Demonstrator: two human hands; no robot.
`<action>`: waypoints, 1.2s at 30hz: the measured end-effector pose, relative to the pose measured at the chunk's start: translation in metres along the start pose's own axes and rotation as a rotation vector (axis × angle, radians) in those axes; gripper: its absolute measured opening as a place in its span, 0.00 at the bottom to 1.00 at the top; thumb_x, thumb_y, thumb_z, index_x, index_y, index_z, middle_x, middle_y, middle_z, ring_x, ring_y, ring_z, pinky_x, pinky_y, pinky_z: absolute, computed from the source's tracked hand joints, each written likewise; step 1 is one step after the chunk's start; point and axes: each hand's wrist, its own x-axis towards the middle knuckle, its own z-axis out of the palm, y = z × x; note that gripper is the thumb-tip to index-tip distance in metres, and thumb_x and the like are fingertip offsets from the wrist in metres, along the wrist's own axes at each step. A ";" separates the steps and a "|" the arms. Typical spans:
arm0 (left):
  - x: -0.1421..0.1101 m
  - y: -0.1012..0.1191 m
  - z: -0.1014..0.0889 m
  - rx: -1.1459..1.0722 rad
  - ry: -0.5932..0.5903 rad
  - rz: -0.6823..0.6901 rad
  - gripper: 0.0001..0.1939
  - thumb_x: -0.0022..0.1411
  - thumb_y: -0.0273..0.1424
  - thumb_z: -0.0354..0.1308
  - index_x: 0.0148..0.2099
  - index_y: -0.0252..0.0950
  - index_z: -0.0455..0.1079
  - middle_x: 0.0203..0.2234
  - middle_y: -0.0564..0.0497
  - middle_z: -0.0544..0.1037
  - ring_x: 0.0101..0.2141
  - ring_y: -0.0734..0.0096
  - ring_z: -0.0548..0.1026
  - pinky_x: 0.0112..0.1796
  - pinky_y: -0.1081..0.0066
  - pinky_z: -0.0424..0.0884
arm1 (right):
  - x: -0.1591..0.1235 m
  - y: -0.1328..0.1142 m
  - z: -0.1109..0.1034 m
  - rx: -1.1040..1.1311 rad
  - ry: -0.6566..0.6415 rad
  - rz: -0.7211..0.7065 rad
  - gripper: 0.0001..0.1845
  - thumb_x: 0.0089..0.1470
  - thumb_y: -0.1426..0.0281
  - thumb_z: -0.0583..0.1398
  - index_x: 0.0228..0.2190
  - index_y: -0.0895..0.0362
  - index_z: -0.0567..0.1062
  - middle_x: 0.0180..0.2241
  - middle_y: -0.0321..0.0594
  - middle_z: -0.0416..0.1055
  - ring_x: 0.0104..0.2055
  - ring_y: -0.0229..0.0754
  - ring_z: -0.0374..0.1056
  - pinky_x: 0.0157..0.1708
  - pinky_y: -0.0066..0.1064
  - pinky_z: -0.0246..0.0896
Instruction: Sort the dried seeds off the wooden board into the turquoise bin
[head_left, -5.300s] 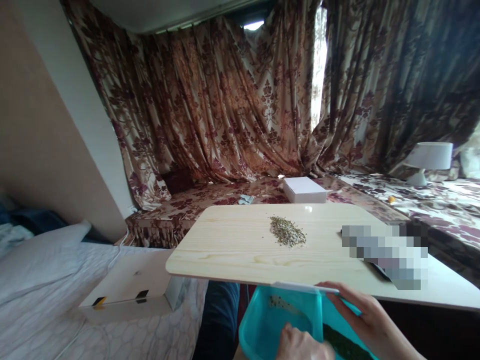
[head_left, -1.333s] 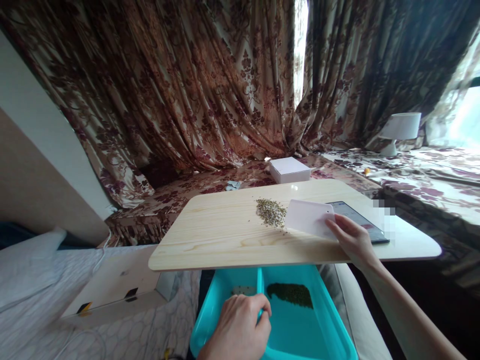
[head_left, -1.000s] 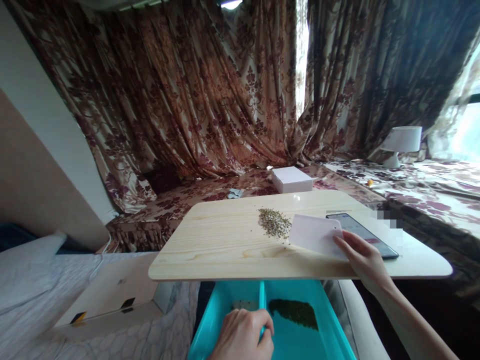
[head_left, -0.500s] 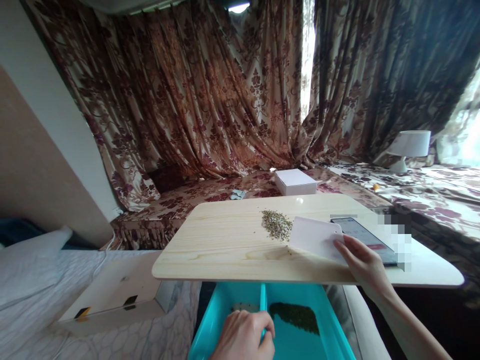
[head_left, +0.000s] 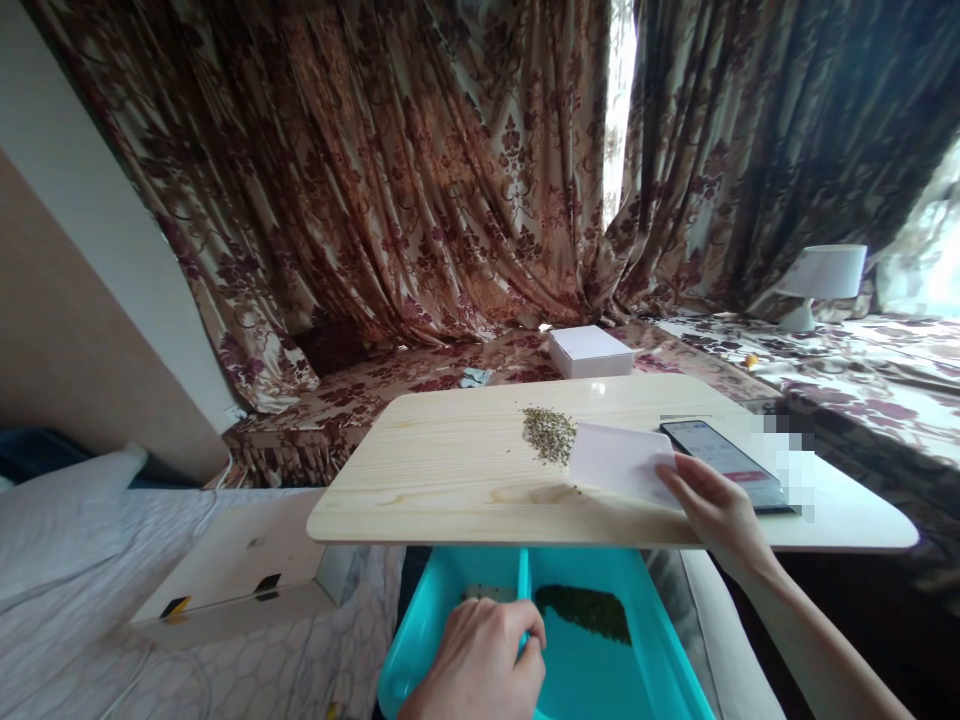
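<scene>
Grains point(head_left: 589, 612) lie in our turquoise bin point(head_left: 600, 685), dark green; our right hand point(head_left: 718, 508) pinches a white card point(head_left: 615, 460), left hand point(head_left: 484, 658) curled, hold unclear.

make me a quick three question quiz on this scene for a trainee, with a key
1. Which hand holds the flat white rectangular card?
2. True or false: the turquoise plastic bin stands on top of the pale wood-grain table.
3. Where is the dark green pile of small grains? a) left compartment b) on the table c) right compartment

Key:
1. The right hand.
2. False; it sits lower, at the table's near edge.
3. c
</scene>
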 end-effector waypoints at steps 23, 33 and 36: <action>0.000 -0.002 0.001 -0.013 0.017 0.005 0.13 0.62 0.29 0.48 0.40 0.45 0.73 0.37 0.55 0.77 0.42 0.65 0.72 0.45 0.69 0.60 | -0.009 -0.003 -0.001 0.032 0.036 0.040 0.27 0.31 0.48 0.70 0.29 0.55 0.79 0.31 0.44 0.81 0.35 0.51 0.77 0.38 0.39 0.73; 0.002 -0.004 -0.003 0.006 0.014 -0.006 0.14 0.62 0.29 0.47 0.40 0.45 0.74 0.37 0.55 0.77 0.42 0.64 0.72 0.45 0.67 0.62 | -0.022 -0.020 0.004 0.085 -0.042 0.120 0.24 0.24 0.51 0.72 0.25 0.54 0.81 0.29 0.42 0.81 0.31 0.47 0.76 0.33 0.32 0.73; 0.006 -0.005 -0.003 0.027 -0.023 -0.014 0.14 0.61 0.30 0.48 0.42 0.45 0.75 0.38 0.53 0.78 0.43 0.62 0.73 0.46 0.66 0.63 | -0.030 -0.026 0.002 0.111 -0.063 0.154 0.21 0.23 0.54 0.73 0.23 0.52 0.82 0.27 0.40 0.81 0.29 0.46 0.76 0.29 0.28 0.73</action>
